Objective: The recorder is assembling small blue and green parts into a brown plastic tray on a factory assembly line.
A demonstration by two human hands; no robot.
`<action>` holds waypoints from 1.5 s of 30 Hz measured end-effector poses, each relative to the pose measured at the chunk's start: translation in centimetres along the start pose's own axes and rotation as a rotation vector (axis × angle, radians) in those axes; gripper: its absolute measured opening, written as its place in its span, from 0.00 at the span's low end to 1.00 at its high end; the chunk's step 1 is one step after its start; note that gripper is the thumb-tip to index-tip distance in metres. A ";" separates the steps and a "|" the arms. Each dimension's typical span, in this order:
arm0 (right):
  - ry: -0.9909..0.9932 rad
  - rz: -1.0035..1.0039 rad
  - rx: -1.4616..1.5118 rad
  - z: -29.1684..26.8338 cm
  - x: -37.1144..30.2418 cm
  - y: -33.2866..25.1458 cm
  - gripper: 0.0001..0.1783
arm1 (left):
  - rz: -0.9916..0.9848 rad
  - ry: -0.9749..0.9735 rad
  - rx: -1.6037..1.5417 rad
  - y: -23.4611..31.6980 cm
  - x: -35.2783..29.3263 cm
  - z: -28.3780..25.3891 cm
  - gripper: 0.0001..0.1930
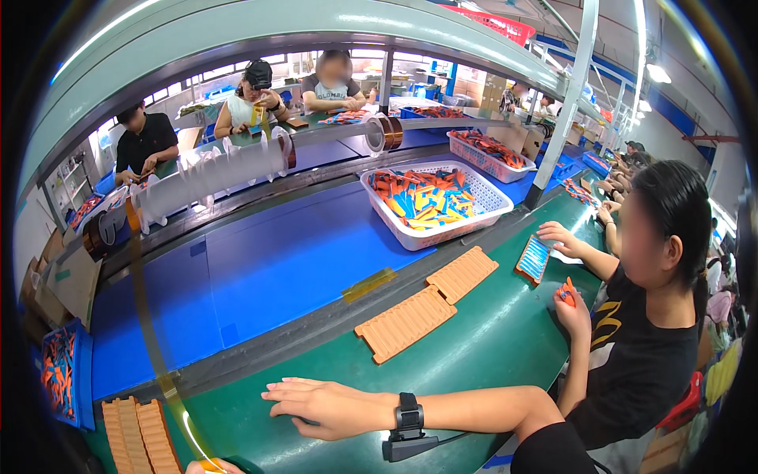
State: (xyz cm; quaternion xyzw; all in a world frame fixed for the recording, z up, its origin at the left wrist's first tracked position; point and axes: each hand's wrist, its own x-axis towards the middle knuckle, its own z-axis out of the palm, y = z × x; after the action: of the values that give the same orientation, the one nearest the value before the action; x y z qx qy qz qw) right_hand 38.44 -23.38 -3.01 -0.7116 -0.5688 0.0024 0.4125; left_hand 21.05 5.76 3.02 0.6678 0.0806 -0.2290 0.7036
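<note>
Resting flat on the green tabletop (474, 347), the right hand (320, 404) lies open, fingers spread, grasping nothing.
Two orange ribbed trays (404, 322) lie well beyond it; the left hand (207, 467) barely shows, its grip cannot be told.

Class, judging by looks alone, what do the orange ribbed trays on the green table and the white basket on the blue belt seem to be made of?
Orange ribbed trays: probably moulded plastic, matt, with uniform colour and regular ridges. White basket: likely glossy plastic, judging by its lattice walls and smooth rim.
</note>
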 end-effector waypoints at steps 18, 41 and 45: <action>-0.049 0.015 -0.013 -0.3 0.1 -0.1 0.17 | -0.005 0.040 0.036 1.1 -0.7 1.4 0.12; -0.030 -0.021 -0.037 -0.4 0.0 0.0 0.18 | 0.076 -0.045 0.018 -1.7 -0.1 -1.8 0.06; -0.045 -0.009 -0.027 -0.5 0.2 -0.3 0.18 | -0.002 -0.061 -0.089 -2.3 -0.2 -2.4 0.07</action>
State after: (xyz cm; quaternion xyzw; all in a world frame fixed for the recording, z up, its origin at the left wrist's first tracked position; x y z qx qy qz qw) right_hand 38.49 -23.51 -2.47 -0.7141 -0.5812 0.0089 0.3901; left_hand 20.32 8.10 0.87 0.6284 0.0696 -0.2461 0.7347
